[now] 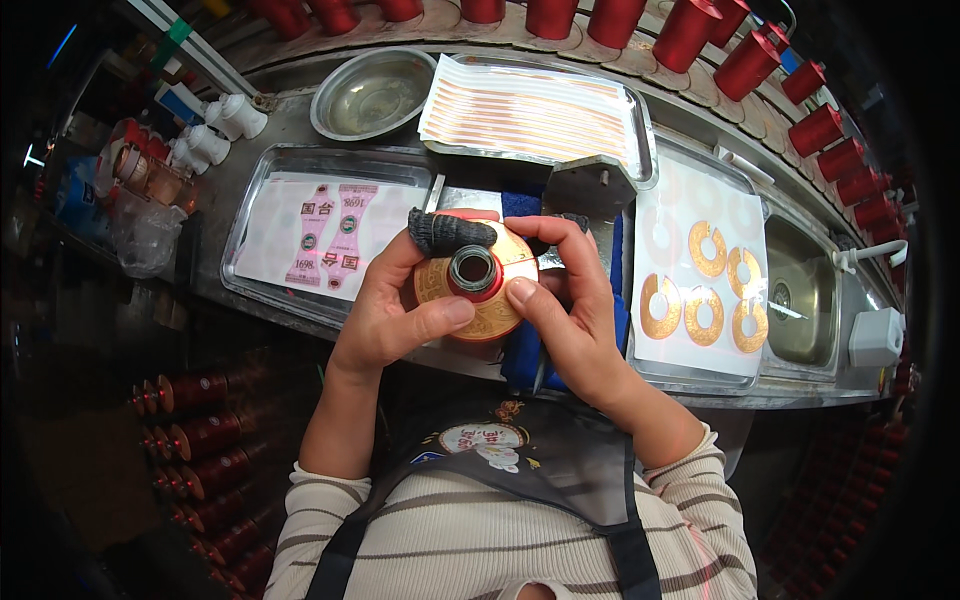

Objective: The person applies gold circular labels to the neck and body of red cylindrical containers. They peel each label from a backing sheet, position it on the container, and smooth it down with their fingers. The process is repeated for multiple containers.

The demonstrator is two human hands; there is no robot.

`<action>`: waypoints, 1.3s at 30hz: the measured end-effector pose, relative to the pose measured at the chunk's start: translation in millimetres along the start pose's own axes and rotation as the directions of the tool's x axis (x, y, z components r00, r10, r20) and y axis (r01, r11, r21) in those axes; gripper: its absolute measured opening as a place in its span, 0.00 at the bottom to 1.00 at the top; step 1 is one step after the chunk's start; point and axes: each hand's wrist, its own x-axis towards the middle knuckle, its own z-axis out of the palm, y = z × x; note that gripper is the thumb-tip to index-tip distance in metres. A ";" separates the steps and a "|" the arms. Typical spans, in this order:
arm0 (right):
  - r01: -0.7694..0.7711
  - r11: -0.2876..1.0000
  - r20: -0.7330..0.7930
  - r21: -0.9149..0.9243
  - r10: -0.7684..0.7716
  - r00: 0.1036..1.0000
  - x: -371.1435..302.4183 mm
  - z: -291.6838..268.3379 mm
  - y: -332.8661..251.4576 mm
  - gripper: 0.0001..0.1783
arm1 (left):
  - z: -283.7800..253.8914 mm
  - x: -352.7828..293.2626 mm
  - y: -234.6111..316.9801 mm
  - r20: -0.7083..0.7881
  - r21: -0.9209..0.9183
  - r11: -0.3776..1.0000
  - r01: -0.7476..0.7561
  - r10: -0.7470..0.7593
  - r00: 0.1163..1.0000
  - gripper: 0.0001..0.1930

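Between my two hands is a red bottle, seen from above, with an open neck and a gold, patterned ring-shaped decal (488, 318) around its shoulder. My left hand (385, 305) grips its left side, the thumb on the gold decal and a dark knitted finger cover (448, 232) on one finger. On the other side my right hand (585, 310) holds the bottle too, its thumb pressed on the decal near a thin line across the gold. Both hands hide most of the bottle's body.
Left, a metal tray (255, 215) holds a sheet with pink decals. Behind stand a metal bowl (372, 95) and a tray of striped strips (530, 105). Right are a sheet of gold C-shaped decals (700, 345) and a sink (803, 320). Several red bottles (688, 35) line the far side.
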 end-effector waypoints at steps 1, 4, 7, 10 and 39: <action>0.018 0.999 0.005 -0.033 -0.018 1.000 0.1 0.0 -0.5 0.27 | -0.8 -0.3 -0.1 0.003 -0.001 1.000 0.003 -0.003 1.000 0.32; 0.042 0.994 0.007 -0.102 -0.041 0.999 -1.0 1.8 -4.7 0.28 | -2.0 -1.0 -0.3 0.011 0.003 1.000 0.006 -0.007 1.000 0.32; 0.068 0.998 -0.086 0.005 -0.068 0.994 1.2 6.8 1.5 0.27 | -2.0 -0.3 -0.7 0.019 0.003 1.000 -0.009 0.009 1.000 0.31; 0.012 0.998 -0.097 0.066 -0.006 0.995 0.5 6.8 -1.4 0.27 | -0.9 -0.8 -0.9 0.009 -0.006 1.000 -0.018 0.018 1.000 0.32; 0.015 0.995 -0.065 0.097 -0.009 0.998 3.2 6.8 -1.6 0.26 | 2.6 -3.4 0.3 -0.062 0.060 0.997 0.041 -0.037 0.997 0.34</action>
